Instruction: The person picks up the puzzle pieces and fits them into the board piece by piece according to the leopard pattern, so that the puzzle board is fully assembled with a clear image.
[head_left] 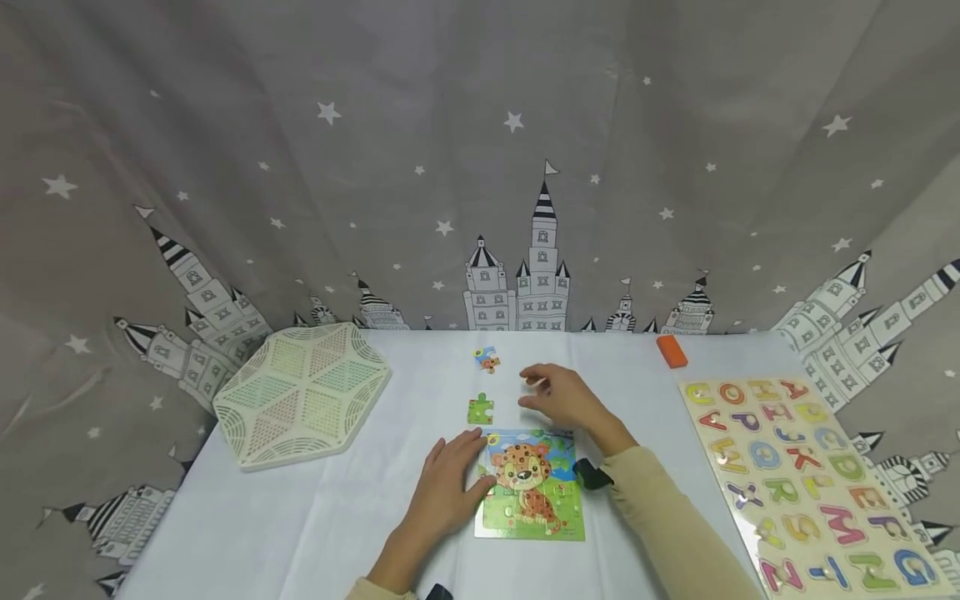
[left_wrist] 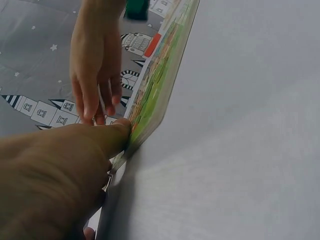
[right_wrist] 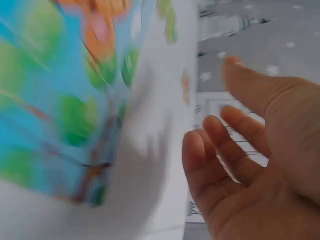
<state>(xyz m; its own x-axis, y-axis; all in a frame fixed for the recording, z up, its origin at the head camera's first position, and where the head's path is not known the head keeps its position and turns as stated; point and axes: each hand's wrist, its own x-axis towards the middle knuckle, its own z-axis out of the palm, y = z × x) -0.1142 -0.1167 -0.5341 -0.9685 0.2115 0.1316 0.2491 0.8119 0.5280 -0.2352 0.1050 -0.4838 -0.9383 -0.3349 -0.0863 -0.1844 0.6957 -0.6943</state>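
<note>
A jigsaw puzzle [head_left: 534, 492] with a spotted leopard cub lies in its tray on the white table. At the puzzle's left side rests my left hand [head_left: 444, 482], thumb on the edge and fingers at the upper left corner. In the left wrist view its thumb [left_wrist: 117, 135] touches the board's edge. My right hand [head_left: 564, 398] hovers beyond the puzzle's top edge, fingers loosely bent and holding nothing. Left of it lie two loose pieces: a green puzzle piece [head_left: 477, 410] just above the board, and a blue and orange puzzle piece [head_left: 487, 359] farther back.
A hexagonal board [head_left: 303, 396] with coloured diamond patterns stands at the left. On the right lies a wooden alphabet board [head_left: 750, 446] with colourful letters. An orange block [head_left: 672, 352] sits near the back edge. Behind the table hangs a grey curtain [head_left: 480, 150] with castles and stars.
</note>
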